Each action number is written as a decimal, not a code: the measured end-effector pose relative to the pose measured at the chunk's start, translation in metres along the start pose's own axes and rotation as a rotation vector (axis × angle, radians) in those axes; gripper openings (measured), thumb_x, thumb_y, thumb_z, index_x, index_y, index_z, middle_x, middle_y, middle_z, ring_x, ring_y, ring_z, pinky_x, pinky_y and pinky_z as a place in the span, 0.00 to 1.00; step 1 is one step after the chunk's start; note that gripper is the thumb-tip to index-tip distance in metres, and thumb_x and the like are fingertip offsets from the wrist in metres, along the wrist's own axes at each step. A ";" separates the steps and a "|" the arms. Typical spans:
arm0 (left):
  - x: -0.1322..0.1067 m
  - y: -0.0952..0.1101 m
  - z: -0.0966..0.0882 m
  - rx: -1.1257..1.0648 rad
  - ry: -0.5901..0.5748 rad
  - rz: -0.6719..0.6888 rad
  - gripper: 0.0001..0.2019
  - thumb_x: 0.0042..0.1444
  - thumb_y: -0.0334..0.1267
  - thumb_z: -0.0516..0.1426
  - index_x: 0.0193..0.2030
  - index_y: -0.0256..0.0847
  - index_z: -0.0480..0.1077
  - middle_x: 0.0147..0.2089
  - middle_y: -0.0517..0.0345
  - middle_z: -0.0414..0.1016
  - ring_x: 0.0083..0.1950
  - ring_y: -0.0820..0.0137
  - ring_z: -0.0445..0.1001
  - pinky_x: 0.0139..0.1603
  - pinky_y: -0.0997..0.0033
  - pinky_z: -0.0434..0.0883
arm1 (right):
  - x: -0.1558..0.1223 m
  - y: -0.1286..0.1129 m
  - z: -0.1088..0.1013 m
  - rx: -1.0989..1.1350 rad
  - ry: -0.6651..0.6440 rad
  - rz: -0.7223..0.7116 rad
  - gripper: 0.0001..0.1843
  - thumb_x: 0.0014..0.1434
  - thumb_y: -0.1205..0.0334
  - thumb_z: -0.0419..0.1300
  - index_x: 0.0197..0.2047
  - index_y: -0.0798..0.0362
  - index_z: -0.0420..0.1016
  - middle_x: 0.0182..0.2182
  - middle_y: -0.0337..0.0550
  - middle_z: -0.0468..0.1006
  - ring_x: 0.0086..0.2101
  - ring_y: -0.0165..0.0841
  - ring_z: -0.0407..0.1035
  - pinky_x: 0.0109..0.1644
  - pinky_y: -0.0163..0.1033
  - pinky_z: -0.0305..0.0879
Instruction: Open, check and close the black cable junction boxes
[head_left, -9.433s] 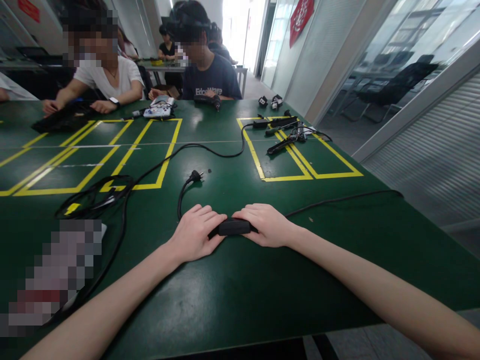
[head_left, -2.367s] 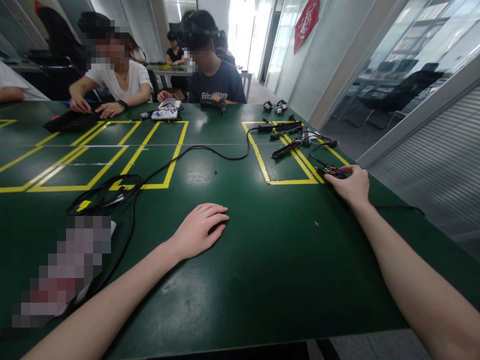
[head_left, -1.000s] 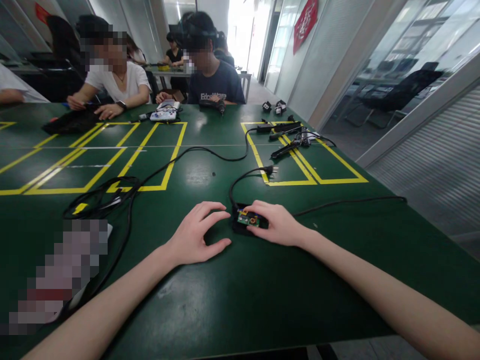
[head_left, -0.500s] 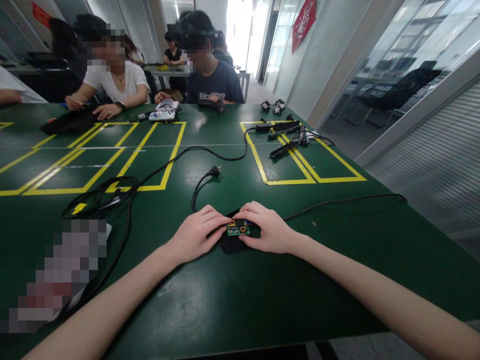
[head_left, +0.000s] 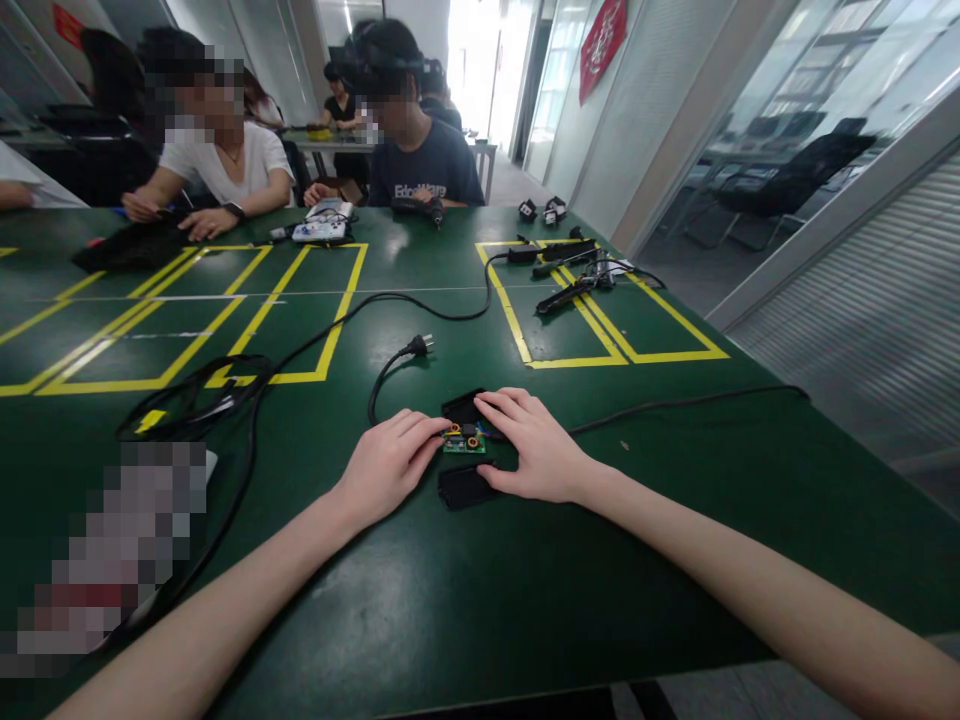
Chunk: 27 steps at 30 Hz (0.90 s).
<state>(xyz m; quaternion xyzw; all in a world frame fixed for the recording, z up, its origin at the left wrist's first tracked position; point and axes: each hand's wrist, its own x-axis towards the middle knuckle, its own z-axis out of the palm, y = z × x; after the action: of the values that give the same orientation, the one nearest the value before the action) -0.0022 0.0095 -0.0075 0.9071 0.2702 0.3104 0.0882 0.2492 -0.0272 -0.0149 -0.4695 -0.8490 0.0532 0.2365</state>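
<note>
A small green circuit board point(head_left: 464, 444) with copper-wound ring coils lies between my hands at the table's middle. My left hand point(head_left: 391, 452) pinches its left end between thumb and fingers. My right hand point(head_left: 540, 447) is spread wide at the right. Its fingertips touch a black plastic case half point(head_left: 462, 405) beyond the board, and its thumb rests on another black case half point(head_left: 465, 486) on the near side. A black cord with a plug point(head_left: 420, 345) runs from behind my left hand. Another black cable point(head_left: 675, 404) leads off rightward from behind my right hand.
The green table point(head_left: 420, 610) carries yellow tape outlines. A coiled black cable point(head_left: 202, 400) and a blurred-out pale object point(head_left: 120, 550) lie left. Tools and a black adapter point(head_left: 523, 254) are at the back right. Two people point(head_left: 427, 160) sit across, near a power drill point(head_left: 420, 208).
The fingers of my right hand have spread apart and come off the board. Both black case halves now show, apart from the board. The board sits slightly farther away.
</note>
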 end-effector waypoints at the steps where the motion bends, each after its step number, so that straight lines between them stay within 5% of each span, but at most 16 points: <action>1: 0.000 0.000 0.000 -0.010 0.002 0.011 0.11 0.74 0.36 0.51 0.54 0.40 0.74 0.44 0.52 0.81 0.44 0.65 0.78 0.45 0.66 0.77 | 0.000 0.000 0.000 -0.003 0.006 0.004 0.42 0.53 0.52 0.69 0.68 0.58 0.67 0.62 0.61 0.71 0.60 0.57 0.62 0.63 0.67 0.65; 11: 0.000 -0.001 0.002 0.049 -0.120 -0.045 0.11 0.73 0.35 0.50 0.53 0.42 0.73 0.48 0.52 0.79 0.46 0.63 0.77 0.47 0.63 0.77 | 0.001 -0.002 -0.003 0.055 0.021 -0.014 0.34 0.54 0.56 0.69 0.63 0.54 0.72 0.53 0.57 0.73 0.53 0.52 0.65 0.57 0.63 0.70; 19: -0.002 -0.004 0.003 0.126 -0.111 -0.040 0.13 0.73 0.35 0.50 0.56 0.41 0.73 0.61 0.44 0.75 0.55 0.58 0.76 0.53 0.54 0.75 | 0.003 -0.001 -0.005 0.159 -0.008 -0.090 0.28 0.57 0.65 0.63 0.62 0.52 0.72 0.55 0.56 0.75 0.56 0.49 0.69 0.61 0.61 0.70; 27: -0.001 -0.010 0.003 0.078 -0.100 -0.017 0.15 0.73 0.35 0.50 0.59 0.42 0.73 0.62 0.48 0.78 0.48 0.61 0.76 0.51 0.56 0.77 | 0.005 0.004 0.002 0.174 0.075 -0.024 0.22 0.64 0.64 0.60 0.60 0.48 0.75 0.58 0.50 0.78 0.60 0.43 0.73 0.65 0.55 0.71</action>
<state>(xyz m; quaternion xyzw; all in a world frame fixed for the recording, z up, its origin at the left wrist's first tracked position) -0.0051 0.0170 -0.0139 0.9220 0.2849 0.2531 0.0690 0.2493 -0.0205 -0.0161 -0.4386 -0.8373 0.1066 0.3085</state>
